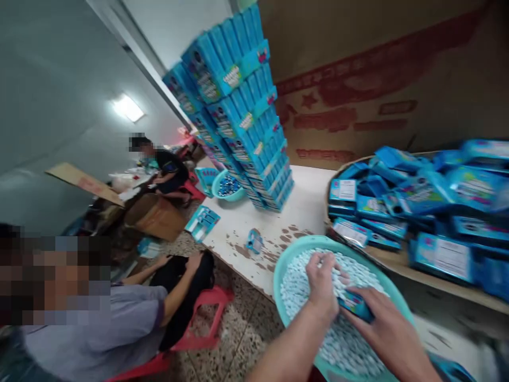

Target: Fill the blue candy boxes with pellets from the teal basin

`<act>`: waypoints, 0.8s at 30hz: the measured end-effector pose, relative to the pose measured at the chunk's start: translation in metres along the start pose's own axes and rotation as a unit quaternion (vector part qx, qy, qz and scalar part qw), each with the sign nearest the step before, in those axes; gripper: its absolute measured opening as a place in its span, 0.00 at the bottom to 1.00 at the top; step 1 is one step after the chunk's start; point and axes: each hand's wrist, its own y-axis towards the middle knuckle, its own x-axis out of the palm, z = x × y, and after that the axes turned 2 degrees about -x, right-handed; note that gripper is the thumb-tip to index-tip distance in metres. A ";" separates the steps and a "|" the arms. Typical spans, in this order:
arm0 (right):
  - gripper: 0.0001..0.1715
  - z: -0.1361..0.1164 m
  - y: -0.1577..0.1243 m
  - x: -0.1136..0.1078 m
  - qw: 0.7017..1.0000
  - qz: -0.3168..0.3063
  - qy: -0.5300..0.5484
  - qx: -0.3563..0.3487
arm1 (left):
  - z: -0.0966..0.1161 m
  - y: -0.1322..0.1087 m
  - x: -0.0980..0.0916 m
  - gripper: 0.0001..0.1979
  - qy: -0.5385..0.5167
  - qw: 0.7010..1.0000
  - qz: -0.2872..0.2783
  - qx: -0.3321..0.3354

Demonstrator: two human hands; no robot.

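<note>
Room: pale walls (43, 111), a bright ceiling light (128, 107) and a speckled floor (248, 331); behind the work, brown cardboard (397, 58) with red printing.
Table: white top (308, 185), its surface worn away in brown patches.
Basin: a turquoise plastic tub (306, 244) near the table's edge, heaped with small white pellets (296, 281).
Left hand: the left hand (321, 278) is over the pellets, fingers curled, with some pellets against them; from here I can't tell how firmly it closes on them.
Right hand: the right hand (384, 315) grasps a small blue box (360, 306) between thumb and fingers, low over the pellets and just beside the left hand.
Basket: a wide, shallow basket (401, 261) beside the tub, piled with blue printed cartons (441, 254).
Tower: blue display boxes (242, 122) stacked high on the table, leaning in this tilted view.
Tabletop odds: a little blue packet (254, 242) on the worn patch; farther off, a turquoise bowl (230, 198) of dark blue pieces (227, 185) and a blue-and-white tray (202, 222).
Neighbours: a person in a grey shirt (123, 318) sits on a red stool (218, 313), hands near the lap; another in dark clothes (170, 164) sits farther back.
</note>
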 end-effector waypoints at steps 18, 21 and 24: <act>0.18 -0.016 0.009 -0.013 0.999 0.001 0.022 0.030 | 0.006 -0.002 0.007 0.13 0.059 0.992 0.010 0.108; 0.15 -0.021 0.015 -0.020 0.998 0.001 0.023 0.054 | 0.007 0.001 0.009 0.08 0.075 0.992 -0.009 0.096; 0.16 -0.020 0.019 -0.025 0.997 0.003 0.023 0.069 | 0.010 0.001 0.012 0.05 0.071 0.993 -0.040 0.084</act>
